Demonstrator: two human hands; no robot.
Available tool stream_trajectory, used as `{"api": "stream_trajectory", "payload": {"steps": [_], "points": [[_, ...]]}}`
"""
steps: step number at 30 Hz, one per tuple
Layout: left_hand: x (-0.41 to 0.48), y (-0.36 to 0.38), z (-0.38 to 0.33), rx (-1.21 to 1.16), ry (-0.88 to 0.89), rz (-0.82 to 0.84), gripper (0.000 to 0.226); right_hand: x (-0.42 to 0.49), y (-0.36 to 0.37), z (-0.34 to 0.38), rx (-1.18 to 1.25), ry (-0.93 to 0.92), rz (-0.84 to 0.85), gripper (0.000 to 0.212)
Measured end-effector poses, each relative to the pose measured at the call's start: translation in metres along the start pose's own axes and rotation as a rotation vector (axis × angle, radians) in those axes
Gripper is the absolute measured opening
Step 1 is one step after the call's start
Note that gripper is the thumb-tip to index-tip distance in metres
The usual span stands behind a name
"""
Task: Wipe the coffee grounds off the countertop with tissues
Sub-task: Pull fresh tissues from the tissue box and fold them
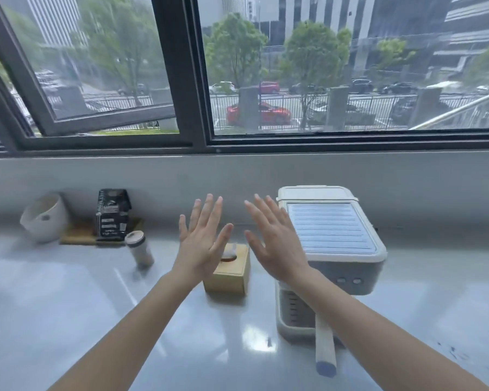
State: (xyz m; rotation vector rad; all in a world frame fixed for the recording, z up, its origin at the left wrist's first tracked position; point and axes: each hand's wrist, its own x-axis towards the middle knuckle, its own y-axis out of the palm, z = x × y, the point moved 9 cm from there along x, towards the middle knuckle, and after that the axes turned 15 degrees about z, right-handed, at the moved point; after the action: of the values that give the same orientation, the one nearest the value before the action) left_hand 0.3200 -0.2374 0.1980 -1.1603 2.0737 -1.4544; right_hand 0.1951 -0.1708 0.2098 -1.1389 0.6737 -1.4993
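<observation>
A small wooden tissue box (233,273) stands on the pale grey countertop (68,300), with a white tissue (228,251) poking out of its round top opening. My left hand (202,241) and my right hand (274,241) are both raised above the counter with fingers straight and spread, holding nothing. The left palm partly hides the box's left top corner. Dark specks of coffee grounds (453,351) lie on the counter at the right, with one more speck (269,342) in front of the coffee machine.
A white coffee machine (333,244) with a wooden portafilter handle (325,351) stands to the right of the box. At the left back are a white bowl (44,217), a black carton (112,214) on a wooden board, and a small bottle (140,249). Windows run behind.
</observation>
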Motion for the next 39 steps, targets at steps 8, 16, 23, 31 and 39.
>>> {"api": "stream_trajectory", "payload": {"steps": [8, 16, 23, 31, 39], "points": [[0.056, 0.055, 0.084, 0.016, -0.057, 0.212, 0.060, 0.074, 0.078, 0.017, 0.195, 0.004, 0.135, 0.050], [0.083, 0.137, 0.144, -0.146, -0.110, 0.498, 0.056, 0.094, 0.180, -0.071, 0.308, 0.399, 0.339, 0.056], [0.106, 0.155, 0.165, -0.176, -0.045, 0.423, 0.021, 0.089, 0.225, -0.112, 0.221, 0.480, 0.454, 0.032], [0.097, 0.128, 0.181, -0.309, -0.111, 0.159, 0.009, 0.089, 0.203, -0.121, 0.383, 0.578, 0.162, 0.012], [0.123, 0.021, 0.145, -0.849, 0.016, -0.059, 0.015, 0.125, 0.107, -0.077, 0.831, 0.384, -0.306, 0.014]]}}
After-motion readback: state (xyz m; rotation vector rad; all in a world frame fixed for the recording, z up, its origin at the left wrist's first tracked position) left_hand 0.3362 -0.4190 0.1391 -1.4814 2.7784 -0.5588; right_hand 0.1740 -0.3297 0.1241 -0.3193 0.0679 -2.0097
